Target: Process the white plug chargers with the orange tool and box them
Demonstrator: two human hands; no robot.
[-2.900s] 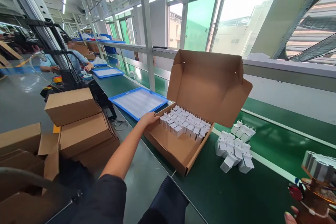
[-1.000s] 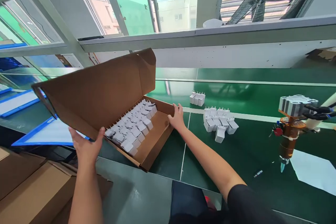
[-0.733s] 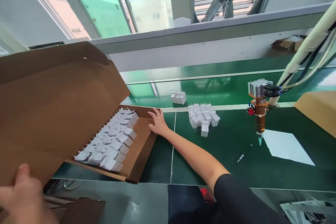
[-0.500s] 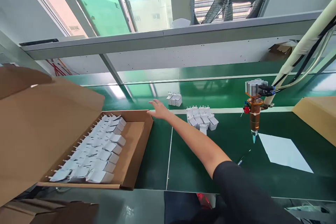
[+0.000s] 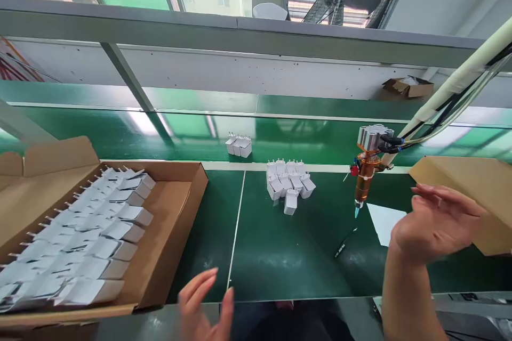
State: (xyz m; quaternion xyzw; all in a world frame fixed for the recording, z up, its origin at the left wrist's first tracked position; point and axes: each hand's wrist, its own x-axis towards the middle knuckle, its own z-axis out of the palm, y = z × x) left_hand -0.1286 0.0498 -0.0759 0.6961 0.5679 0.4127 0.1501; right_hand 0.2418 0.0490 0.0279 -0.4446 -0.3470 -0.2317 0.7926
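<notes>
Carton (image 5: 176, 240) of white blocks (image 5: 100, 234) left of my left hand (image 5: 204, 315), fingers parted, released; beyond my right hand (image 5: 434, 224), fingers loosely bent, released, brown box (image 5: 496, 200).

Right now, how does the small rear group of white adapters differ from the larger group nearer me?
The small group has only a few adapters; the larger group clearly more. The small group stands beyond the white strip; the larger group sits mostly on its near side. The small group is compact; the larger group has one adapter jutting nearer the camera. Both show pronged tops.
</notes>
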